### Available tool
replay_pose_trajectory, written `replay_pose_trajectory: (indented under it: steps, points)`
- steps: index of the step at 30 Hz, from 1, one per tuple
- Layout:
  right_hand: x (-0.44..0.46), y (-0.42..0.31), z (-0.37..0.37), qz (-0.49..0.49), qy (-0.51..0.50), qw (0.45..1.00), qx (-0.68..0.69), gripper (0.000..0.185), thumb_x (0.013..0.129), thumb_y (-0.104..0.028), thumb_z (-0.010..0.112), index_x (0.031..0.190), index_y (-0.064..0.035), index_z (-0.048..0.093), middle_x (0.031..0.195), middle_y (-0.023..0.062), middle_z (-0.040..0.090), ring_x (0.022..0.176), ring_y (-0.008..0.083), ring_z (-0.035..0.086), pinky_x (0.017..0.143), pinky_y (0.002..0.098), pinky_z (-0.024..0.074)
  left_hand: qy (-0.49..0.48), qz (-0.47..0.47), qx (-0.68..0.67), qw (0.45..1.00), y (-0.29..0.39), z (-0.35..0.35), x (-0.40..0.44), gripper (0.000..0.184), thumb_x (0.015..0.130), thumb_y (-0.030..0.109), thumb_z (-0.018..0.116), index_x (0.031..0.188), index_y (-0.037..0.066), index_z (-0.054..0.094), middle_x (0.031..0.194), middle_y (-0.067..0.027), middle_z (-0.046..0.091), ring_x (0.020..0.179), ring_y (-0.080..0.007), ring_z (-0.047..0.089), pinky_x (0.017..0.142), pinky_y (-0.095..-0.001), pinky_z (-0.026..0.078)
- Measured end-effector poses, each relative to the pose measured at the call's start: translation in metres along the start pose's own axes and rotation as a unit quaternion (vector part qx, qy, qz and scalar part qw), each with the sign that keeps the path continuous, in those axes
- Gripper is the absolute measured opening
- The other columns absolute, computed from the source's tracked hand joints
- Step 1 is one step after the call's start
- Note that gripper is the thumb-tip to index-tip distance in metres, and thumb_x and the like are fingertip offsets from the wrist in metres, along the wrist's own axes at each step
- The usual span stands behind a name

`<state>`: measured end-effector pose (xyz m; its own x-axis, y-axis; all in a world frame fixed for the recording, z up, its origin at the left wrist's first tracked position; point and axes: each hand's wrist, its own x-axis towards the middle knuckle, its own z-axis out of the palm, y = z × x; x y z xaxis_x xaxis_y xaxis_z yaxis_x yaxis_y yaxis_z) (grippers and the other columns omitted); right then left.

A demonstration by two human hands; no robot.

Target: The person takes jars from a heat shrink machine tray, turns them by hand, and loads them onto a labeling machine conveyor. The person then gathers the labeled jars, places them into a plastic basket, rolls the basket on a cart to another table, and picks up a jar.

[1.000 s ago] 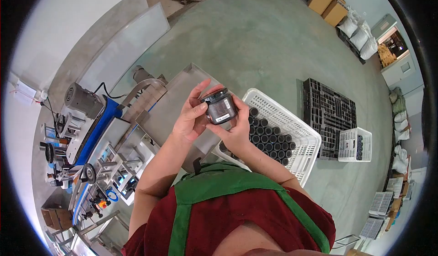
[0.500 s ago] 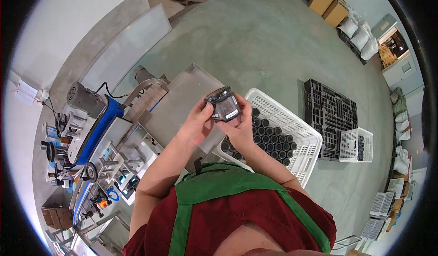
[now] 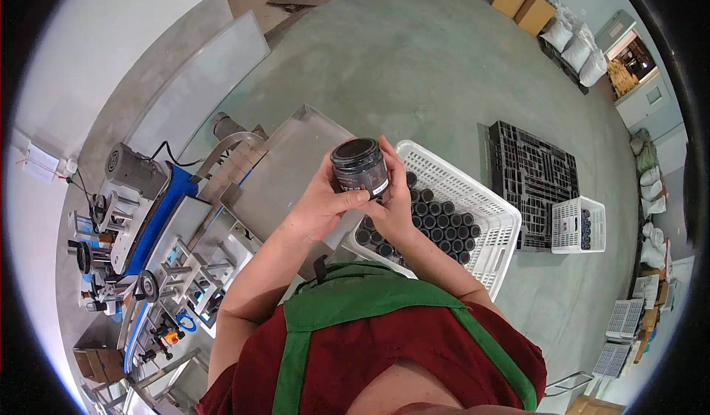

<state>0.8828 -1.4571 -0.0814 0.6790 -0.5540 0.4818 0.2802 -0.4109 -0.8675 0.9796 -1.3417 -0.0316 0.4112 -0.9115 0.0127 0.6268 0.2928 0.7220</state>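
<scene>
Dark jar (image 3: 359, 165), one, black-lidded: sitting between both hands, lid facing up, in front of the green apron (image 3: 370, 300). Left hand (image 3: 318, 206): gripping the jar's left side, thumb pressing across its lower front. Right hand (image 3: 396, 193): cupping the jar's right side. Metal tray (image 3: 285, 160): lying beyond the left forearm. White crate (image 3: 506, 226): standing at right, holding rows of black-topped jars (image 3: 450, 231). Black pallet (image 3: 532, 171): lying beyond the crate. Blue-belted machine (image 3: 164, 217): standing at far left.
</scene>
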Motion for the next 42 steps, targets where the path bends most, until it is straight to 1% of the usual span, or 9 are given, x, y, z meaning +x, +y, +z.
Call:
replay_pose_trajectory:
  steps: [11,16,17,20,24,27,35,40,42]
  points:
    - [0.006,-0.010,-0.039,0.050,-0.096,0.993,0.045,0.088,0.070,-0.031,0.080,0.141,-0.0010,0.036,0.140,0.0197,0.041,0.125,0.0324,0.044,0.102,0.0386,0.0381,0.018,0.006,0.101,0.995,-0.001,0.007,0.004,0.093,0.070,0.000,0.078,0.146,0.006,0.025,0.134,-0.0081,0.047,0.122,-0.0217,0.048,0.103,-0.0360,0.040]
    - [0.010,-0.015,-0.073,0.105,-0.201,0.970,-0.086,0.080,0.072,-0.024,0.078,0.136,0.0033,0.039,0.124,0.0230,0.055,0.112,0.0298,0.056,0.096,0.0367,0.0429,-0.041,-0.072,0.415,0.906,-0.033,0.001,0.018,0.100,0.070,0.006,0.079,0.148,0.001,0.016,0.135,-0.0142,0.045,0.123,-0.0254,0.048,0.103,-0.0355,0.039]
    - [0.005,-0.008,-0.083,0.155,-0.217,0.960,-0.087,0.077,0.073,-0.026,0.078,0.134,0.0039,0.041,0.120,0.0224,0.057,0.109,0.0293,0.058,0.093,0.0359,0.0450,-0.060,-0.085,0.491,0.865,-0.042,0.002,0.019,0.101,0.071,0.008,0.079,0.148,0.000,0.015,0.135,-0.0158,0.045,0.123,-0.0266,0.048,0.103,-0.0356,0.039]
    - [-0.025,0.025,-0.114,0.333,-0.172,0.925,-0.061,0.071,0.075,-0.029,0.077,0.127,0.0053,0.044,0.111,0.0216,0.060,0.103,0.0282,0.061,0.086,0.0340,0.0492,-0.065,-0.144,0.391,0.907,-0.103,-0.025,0.028,0.099,0.074,0.014,0.078,0.148,-0.002,0.014,0.136,-0.0217,0.043,0.124,-0.0315,0.047,0.103,-0.0370,0.039]
    - [-0.104,0.135,-0.159,0.492,-0.013,0.863,-0.111,0.070,0.072,-0.032,0.080,0.120,0.0062,0.045,0.104,0.0220,0.061,0.098,0.0273,0.062,0.079,0.0318,0.0514,-0.023,-0.050,0.565,0.823,-0.135,-0.059,0.019,0.085,0.079,0.010,0.073,0.147,0.003,0.021,0.139,-0.0223,0.040,0.125,-0.0285,0.047,0.105,-0.0385,0.037]
    - [-0.171,0.226,-0.166,0.553,0.037,0.804,-0.218,0.069,0.073,-0.029,0.081,0.118,0.0033,0.039,0.106,0.0200,0.058,0.083,0.0190,0.061,0.063,0.0319,0.0525,0.089,-0.202,0.286,0.932,-0.133,-0.080,-0.011,0.071,0.083,0.009,0.068,0.142,0.003,0.029,0.136,-0.0183,0.045,0.120,-0.0248,0.051,0.102,-0.0369,0.040]
    - [-0.240,0.412,-0.069,0.608,0.052,0.696,-0.378,0.090,0.060,-0.031,0.088,0.124,0.0043,0.036,0.120,0.0247,0.055,0.100,0.0335,0.063,0.082,0.0393,0.0548,0.394,-0.241,0.287,0.839,-0.133,-0.073,-0.143,0.043,0.088,0.004,0.060,0.129,0.004,0.047,0.118,-0.0093,0.058,0.105,-0.0178,0.058,0.086,-0.0307,0.049]
    - [-0.225,0.438,-0.050,0.735,-0.008,0.636,-0.237,0.101,0.064,-0.047,0.081,0.130,0.0115,0.031,0.132,0.0239,0.046,0.122,0.0369,0.050,0.099,0.0399,0.0446,0.503,-0.177,0.258,0.805,-0.143,-0.041,-0.198,0.042,0.090,0.004,0.058,0.130,0.002,0.046,0.121,-0.0101,0.058,0.109,-0.0188,0.058,0.088,-0.0309,0.049]
    - [-0.289,0.523,-0.078,0.738,0.002,0.674,0.009,0.074,0.079,-0.050,0.061,0.134,-0.0057,0.040,0.128,0.0125,0.054,0.108,0.0300,0.059,0.085,0.0387,0.0496,0.516,-0.139,0.234,0.812,-0.134,-0.025,-0.206,0.045,0.091,0.005,0.057,0.133,0.000,0.042,0.125,-0.0149,0.056,0.112,-0.0222,0.057,0.092,-0.0341,0.049]
